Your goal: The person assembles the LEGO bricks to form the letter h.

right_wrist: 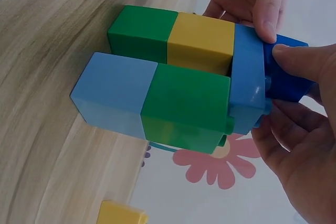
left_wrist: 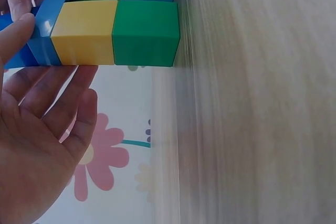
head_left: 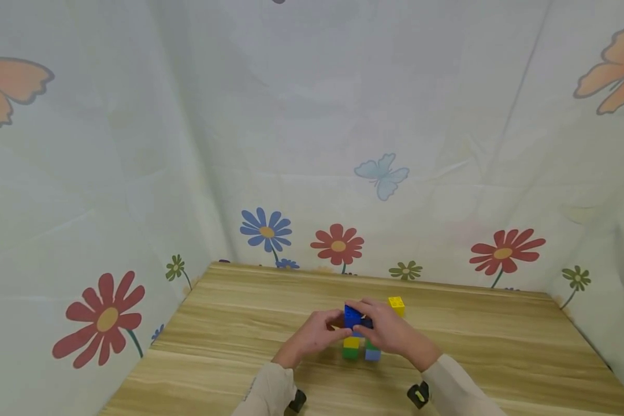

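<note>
My right hand (head_left: 392, 332) pinches a dark blue toy brick (right_wrist: 291, 69) between thumb and fingers, right at the top of a small brick structure. Under it a medium blue long brick (right_wrist: 248, 72) lies across two columns. One column has a yellow brick (right_wrist: 201, 40) over a green brick (right_wrist: 144, 32). In the other, a green brick (right_wrist: 186, 106) sits on a light blue brick (right_wrist: 115, 90), and some of the green one's studs show beside the long brick. From the left, my left hand (head_left: 314, 335) holds the top, thumb on the long brick's near side, fingers behind.
A loose yellow brick (head_left: 396, 305) lies on the wooden table (head_left: 249, 323) behind my right hand. A printed flower curtain (head_left: 301, 144) hangs behind the table's far edge. Black wrist straps (head_left: 418, 395) show at the sleeves.
</note>
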A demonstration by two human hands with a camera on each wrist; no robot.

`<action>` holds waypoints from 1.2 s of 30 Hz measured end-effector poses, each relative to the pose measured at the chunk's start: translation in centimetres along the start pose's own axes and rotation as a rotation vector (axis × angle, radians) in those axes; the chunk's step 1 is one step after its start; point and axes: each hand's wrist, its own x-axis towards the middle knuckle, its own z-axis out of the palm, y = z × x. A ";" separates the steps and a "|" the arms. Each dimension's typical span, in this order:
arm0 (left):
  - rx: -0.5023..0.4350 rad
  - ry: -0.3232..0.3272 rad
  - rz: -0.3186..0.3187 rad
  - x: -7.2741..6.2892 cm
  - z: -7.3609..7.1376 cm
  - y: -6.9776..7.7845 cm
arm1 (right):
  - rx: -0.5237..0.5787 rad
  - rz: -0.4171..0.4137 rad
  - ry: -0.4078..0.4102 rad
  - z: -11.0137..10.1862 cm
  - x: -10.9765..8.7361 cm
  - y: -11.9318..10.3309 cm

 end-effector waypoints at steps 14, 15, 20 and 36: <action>0.024 0.004 -0.006 -0.1 0.1 0.0 | 0.019 0.022 0.040 0.8 -0.3 0.5; 0.027 0.004 -0.010 0.0 0.1 0.0 | 0.023 0.022 0.041 0.8 -0.4 0.5; 0.028 0.002 -0.027 0.0 0.3 -0.2 | 0.059 0.024 0.025 0.8 -0.5 0.8; 0.019 -0.001 -0.015 -0.2 0.0 0.0 | 0.214 0.051 0.023 0.7 -0.4 1.2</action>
